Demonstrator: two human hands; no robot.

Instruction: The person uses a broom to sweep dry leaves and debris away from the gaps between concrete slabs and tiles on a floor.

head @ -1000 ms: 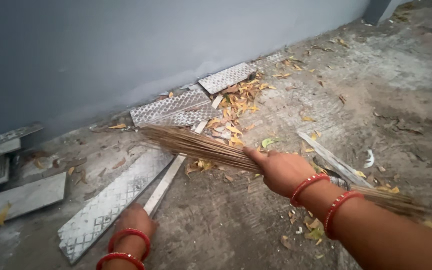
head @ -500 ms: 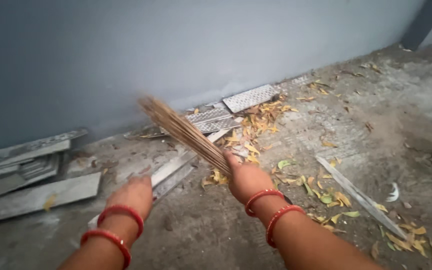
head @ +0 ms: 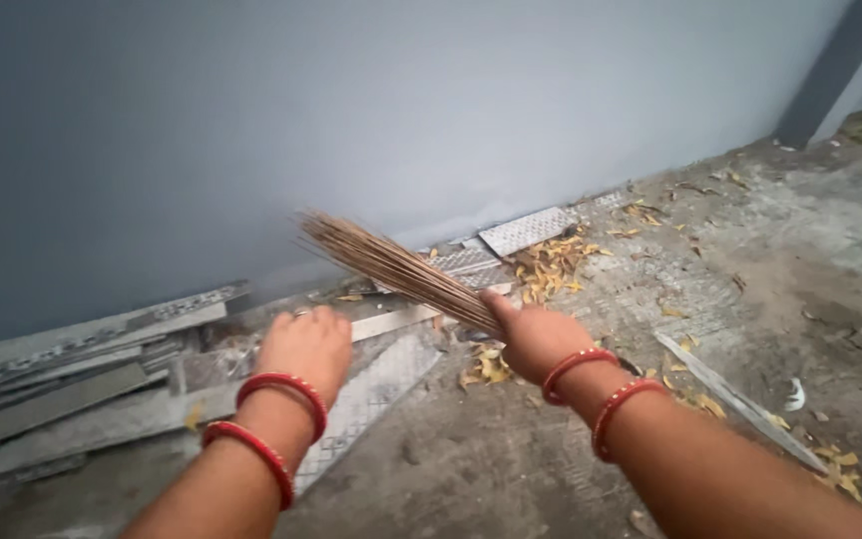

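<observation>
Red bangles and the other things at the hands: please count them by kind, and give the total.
Red bangles: 4, two on each wrist
Hands: 2, left hand and right hand
Stick broom: 1, held in the right hand
Total: 7

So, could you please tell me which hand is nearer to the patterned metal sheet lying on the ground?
The left hand is nearer: it hovers just above the patterned metal sheet. The right hand is off to the sheet's right, gripping the stick broom.
</observation>
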